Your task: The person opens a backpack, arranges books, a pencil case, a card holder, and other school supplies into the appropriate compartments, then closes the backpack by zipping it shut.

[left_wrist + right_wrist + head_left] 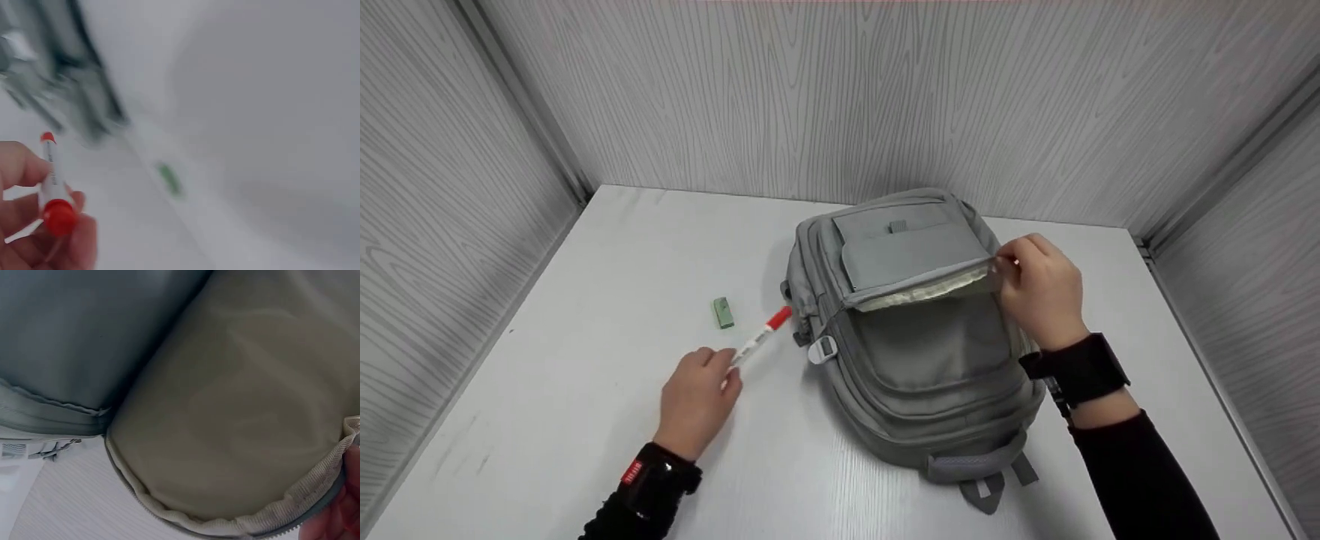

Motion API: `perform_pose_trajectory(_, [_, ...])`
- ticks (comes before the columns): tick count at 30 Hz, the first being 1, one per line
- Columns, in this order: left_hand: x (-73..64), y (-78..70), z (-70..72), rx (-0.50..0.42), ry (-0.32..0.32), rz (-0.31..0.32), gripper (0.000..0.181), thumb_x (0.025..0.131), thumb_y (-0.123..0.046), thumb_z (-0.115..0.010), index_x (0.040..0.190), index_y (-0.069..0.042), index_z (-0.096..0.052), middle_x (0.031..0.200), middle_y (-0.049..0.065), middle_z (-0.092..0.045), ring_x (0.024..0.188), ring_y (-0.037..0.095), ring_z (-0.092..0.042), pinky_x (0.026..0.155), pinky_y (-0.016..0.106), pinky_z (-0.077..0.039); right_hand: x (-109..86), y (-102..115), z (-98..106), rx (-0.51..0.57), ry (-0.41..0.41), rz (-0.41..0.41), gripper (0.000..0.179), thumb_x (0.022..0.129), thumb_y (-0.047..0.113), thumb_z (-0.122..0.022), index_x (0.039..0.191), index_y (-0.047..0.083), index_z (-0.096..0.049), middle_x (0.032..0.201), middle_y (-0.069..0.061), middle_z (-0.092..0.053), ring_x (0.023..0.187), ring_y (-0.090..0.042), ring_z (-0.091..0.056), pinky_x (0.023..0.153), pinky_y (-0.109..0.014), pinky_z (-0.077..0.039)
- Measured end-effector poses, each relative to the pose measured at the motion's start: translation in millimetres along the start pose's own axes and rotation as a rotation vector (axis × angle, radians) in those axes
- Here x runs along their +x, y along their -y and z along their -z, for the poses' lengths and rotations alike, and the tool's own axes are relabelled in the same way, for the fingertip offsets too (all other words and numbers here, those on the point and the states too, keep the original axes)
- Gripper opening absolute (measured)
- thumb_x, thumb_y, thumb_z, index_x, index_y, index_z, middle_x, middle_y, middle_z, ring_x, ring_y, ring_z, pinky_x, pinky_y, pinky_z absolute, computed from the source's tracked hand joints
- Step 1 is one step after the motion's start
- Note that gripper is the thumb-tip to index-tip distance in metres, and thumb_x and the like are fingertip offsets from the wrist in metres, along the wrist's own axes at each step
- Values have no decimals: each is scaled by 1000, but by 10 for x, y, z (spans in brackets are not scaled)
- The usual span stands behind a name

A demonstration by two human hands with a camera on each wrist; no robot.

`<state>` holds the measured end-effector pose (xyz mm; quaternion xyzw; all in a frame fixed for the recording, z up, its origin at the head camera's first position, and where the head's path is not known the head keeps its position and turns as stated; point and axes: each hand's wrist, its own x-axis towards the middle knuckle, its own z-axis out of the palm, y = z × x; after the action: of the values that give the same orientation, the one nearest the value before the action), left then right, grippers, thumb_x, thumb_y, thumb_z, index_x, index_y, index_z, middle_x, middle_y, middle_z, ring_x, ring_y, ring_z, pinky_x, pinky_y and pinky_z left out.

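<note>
A grey backpack (930, 352) lies on the white table, its front pocket unzipped. My right hand (1041, 289) pinches the edge of the pocket flap (915, 255) and holds it lifted. In the right wrist view, the flap's beige lining (236, 410) and zipper edge show, with fingers (337, 512) gripping that edge at the right. Left of the bag, my left hand (699, 401) holds a white marker (755, 343) with a red cap, which points toward the bag's side. The left wrist view shows the marker (54, 177) between thumb and fingers. A small green block (723, 313) lies beyond the left hand.
Grey wood-grain panels (840, 97) enclose the white table (607, 262) at the back and both sides. A white tag or buckle (823, 349) hangs at the bag's left side. The bag's carry handle (975, 466) and straps face the near edge.
</note>
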<state>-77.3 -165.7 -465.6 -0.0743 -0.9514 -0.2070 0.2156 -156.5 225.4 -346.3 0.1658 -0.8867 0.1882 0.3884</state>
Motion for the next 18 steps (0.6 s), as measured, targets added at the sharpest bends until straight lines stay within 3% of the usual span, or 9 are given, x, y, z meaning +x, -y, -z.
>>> perform_pose_trajectory(4, [70, -532, -23, -132, -96, -194, 25, 80, -3, -73, 105, -3, -72, 85, 8, -63, 77, 20, -58, 65, 31, -53, 45, 15, 15, 4, 21, -34, 5, 81, -2, -69, 80, -1, -64, 79, -17, -64, 68, -33, -61, 61, -48, -49])
perform_pose_trajectory(8, [227, -944, -171, -145, -81, -320, 24, 80, -2, -73, 104, -1, -73, 85, 9, -63, 77, 21, -57, 65, 30, -53, 46, 28, 16, 14, 20, -52, 4, 81, -3, -68, 80, -2, -64, 78, -16, -65, 68, -32, -61, 62, -48, -48])
perform_pose_trajectory(11, [360, -1157, -306, -60, -51, -343, 21, 80, -3, -73, 101, 1, -73, 86, 10, -65, 77, 23, -58, 66, 31, -54, 13, 43, 11, 24, 15, -51, 4, 82, -5, -67, 81, -2, -65, 78, -16, -64, 67, -31, -59, 61, -47, -47])
perform_pose_trajectory(14, [470, -1323, -413, 55, -46, -320, 11, 79, 0, -71, 90, 0, -72, 83, 11, -66, 75, 24, -60, 65, 32, -57, -36, 48, 12, 33, 4, -34, 4, 83, -5, -67, 81, -2, -65, 78, -16, -63, 66, -30, -59, 61, -46, -47])
perform_pose_trajectory(18, [555, -1493, -523, 188, -119, -320, 8, 75, 4, -68, 75, -5, -69, 76, 10, -65, 70, 22, -61, 54, 31, -56, -87, 67, 40, 51, -21, -9, 5, 84, -4, -69, 81, -2, -65, 77, -17, -62, 66, -29, -59, 61, -44, -48])
